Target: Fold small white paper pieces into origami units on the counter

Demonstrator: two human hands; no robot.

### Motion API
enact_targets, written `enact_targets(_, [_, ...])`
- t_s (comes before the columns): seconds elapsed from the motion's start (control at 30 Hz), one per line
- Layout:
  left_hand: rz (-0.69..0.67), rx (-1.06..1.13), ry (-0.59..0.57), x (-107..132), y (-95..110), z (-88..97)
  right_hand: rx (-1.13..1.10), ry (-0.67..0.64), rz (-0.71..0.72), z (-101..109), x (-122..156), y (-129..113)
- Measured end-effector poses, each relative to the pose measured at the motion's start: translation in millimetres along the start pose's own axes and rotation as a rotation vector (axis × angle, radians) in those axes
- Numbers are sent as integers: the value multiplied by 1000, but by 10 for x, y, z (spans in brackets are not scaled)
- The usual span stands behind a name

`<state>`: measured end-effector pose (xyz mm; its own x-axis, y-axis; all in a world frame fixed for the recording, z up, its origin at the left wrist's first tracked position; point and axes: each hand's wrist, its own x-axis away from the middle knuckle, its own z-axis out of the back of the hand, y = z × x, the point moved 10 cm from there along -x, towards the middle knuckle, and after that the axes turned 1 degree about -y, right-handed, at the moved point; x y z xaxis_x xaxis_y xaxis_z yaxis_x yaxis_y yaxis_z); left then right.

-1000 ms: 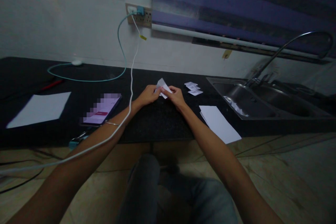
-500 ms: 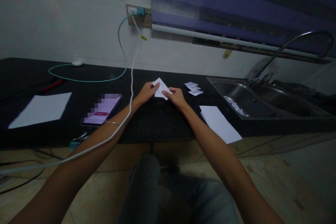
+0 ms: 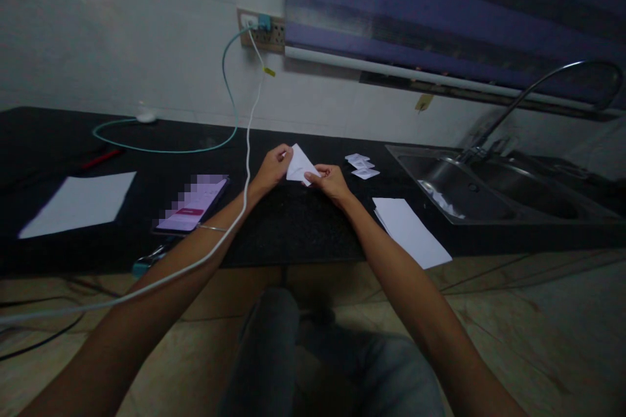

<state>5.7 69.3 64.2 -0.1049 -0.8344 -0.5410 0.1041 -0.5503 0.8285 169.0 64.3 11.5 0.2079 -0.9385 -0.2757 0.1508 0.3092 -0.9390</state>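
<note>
A small folded piece of white paper (image 3: 299, 165) is held up between my two hands over the dark counter. My left hand (image 3: 274, 166) pinches its upper left edge between thumb and fingers. At the lower right corner, my right hand (image 3: 331, 181) grips the paper with the thumb on top. Several small folded white papers (image 3: 362, 166) lie in an overlapping group on the counter to the right of my right hand. Closer to the front edge, a stack of white paper sheets (image 3: 411, 231) rests beside my right forearm.
A white sheet (image 3: 78, 204) and a phone (image 3: 193, 205) lie left. A white cable (image 3: 248, 150) hangs from the wall socket (image 3: 271, 34) across my left forearm. A teal cable (image 3: 171, 151) curves behind. The steel sink (image 3: 454, 186) with its faucet (image 3: 518, 101) is at right.
My left thumb has moved off the paper's face to its upper left edge. The paper now shows a more triangular outline. My right hand keeps its hold with little movement.
</note>
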Motion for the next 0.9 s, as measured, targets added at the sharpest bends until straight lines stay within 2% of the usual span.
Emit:
enact_targets(0.07, [-34, 3, 35, -1, 17, 71, 50, 4, -2, -5, -1, 8])
enact_targets(0.2, [-4, 59, 46, 7, -4, 125, 105, 31, -2, 18, -1, -17])
enact_targets(0.33, [129, 124, 53, 33, -110, 127, 177, 100, 37, 99, 39, -130])
enact_targets(0.43, [246, 195, 1, 68, -205, 53, 192, 135, 54, 127, 74, -182])
enact_targets(0.5, [281, 256, -40, 88, -217, -4, 128, 126, 23, 106, 79, -154])
enact_targets(0.67, [303, 359, -89, 134, -139, -74, -191, 140, -118, 69, 82, -36])
enact_targets(0.9, [358, 413, -126, 199, -46, -129, -507, 175, -137, 90, 98, -96])
